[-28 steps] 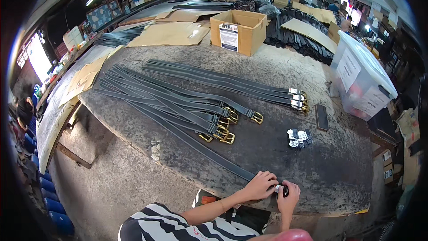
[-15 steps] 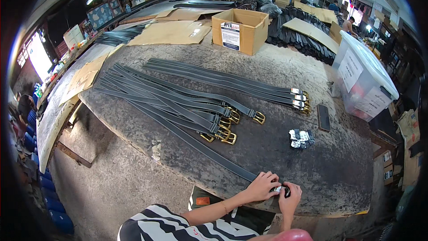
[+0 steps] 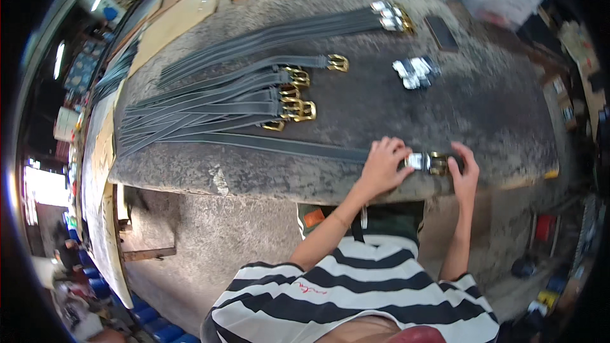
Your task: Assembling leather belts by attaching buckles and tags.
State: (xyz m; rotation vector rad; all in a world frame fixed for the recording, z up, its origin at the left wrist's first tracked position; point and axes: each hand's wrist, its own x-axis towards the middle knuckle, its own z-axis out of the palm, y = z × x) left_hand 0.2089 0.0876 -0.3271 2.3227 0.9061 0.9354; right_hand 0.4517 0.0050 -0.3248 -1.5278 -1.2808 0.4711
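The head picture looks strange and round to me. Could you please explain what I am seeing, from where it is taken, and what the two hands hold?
A wide-angle camera worn on a person's head looks down, so straight edges bend. The forearms in the striped shirt are the wearer's own. On the rough grey table lie dark belts with gold buckles, more belts with silver ends, and a small heap of silver buckles. The left hand presses the end of one long belt. The right hand grips a buckle at that end.
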